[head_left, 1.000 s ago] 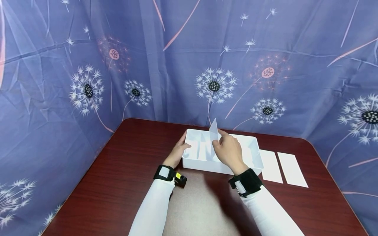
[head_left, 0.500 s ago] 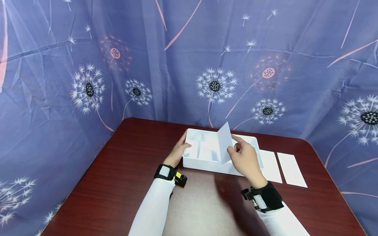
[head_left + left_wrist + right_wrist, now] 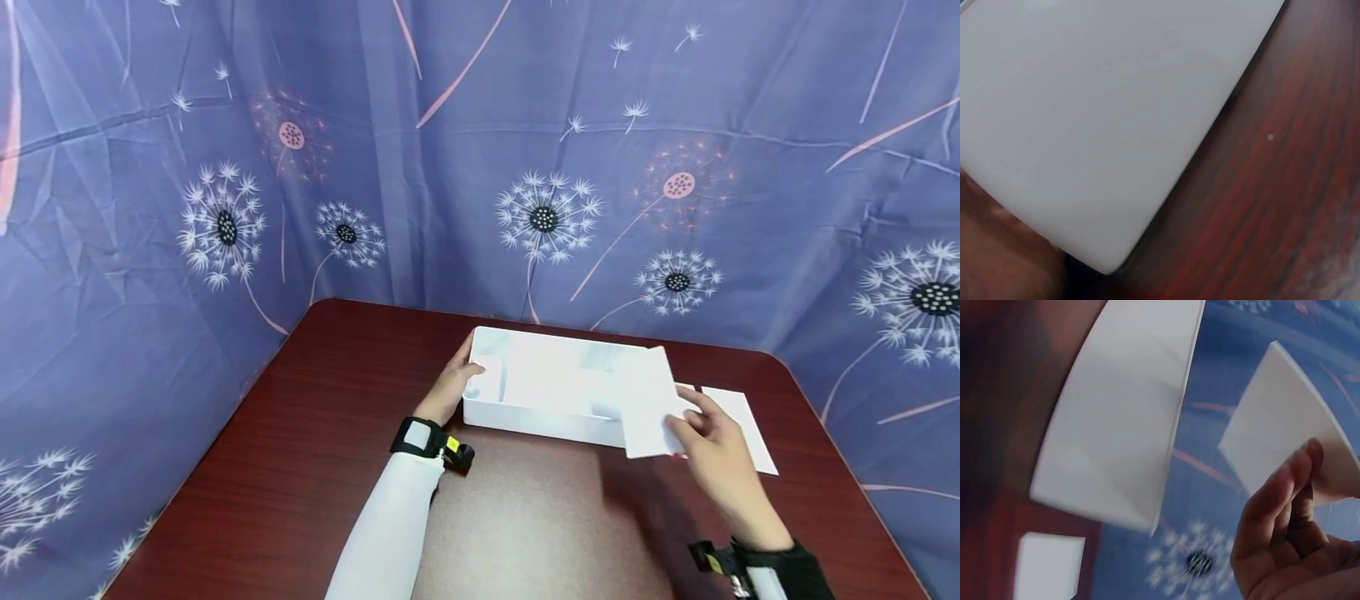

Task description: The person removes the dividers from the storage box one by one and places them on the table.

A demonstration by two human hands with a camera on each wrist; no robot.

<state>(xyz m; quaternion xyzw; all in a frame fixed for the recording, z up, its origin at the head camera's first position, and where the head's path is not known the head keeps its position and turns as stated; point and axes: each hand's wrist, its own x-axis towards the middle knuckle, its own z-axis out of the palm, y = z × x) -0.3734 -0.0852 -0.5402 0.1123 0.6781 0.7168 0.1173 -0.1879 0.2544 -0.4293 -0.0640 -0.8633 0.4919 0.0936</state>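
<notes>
Since a second earlier, when the white panel stood upright inside the tray, things had shifted as follows, nearest first.

Right hand: the right hand (image 3: 708,433) had drawn back toward the person and out to the right, off the tray and over the table's near right part, its wrist strap now at the bottom edge of the head view.
Grip, right: fingers and thumb pinched the white panel (image 3: 651,402) by its right edge; the panel had tipped from upright to a slant, its lower part overlapping the tray's right end in the picture (whether it touched the rim I could not tell).
Meaning: I judged the panel to be lifted clear of the tray, so one divider was out and was heading toward the sheets at the right.
Left hand: the left hand (image 3: 450,390) had not moved; it held the tray's left end, thumb at the rim, other fingers hidden.
Tray: the white tray (image 3: 540,412) sat where it was on the dark red table (image 3: 315,433), with one divider still faintly visible near its left end.
Sheets: of the flat white sheets (image 3: 738,417) beyond the right hand, only one showed clearly now.
Right wrist view: fingertips (image 3: 1291,478) on the panel's (image 3: 1288,425) corner, which the head view blurred.
Left wrist view: only the tray's outer wall (image 3: 1104,119) on the wood, nothing of the panel.
</notes>
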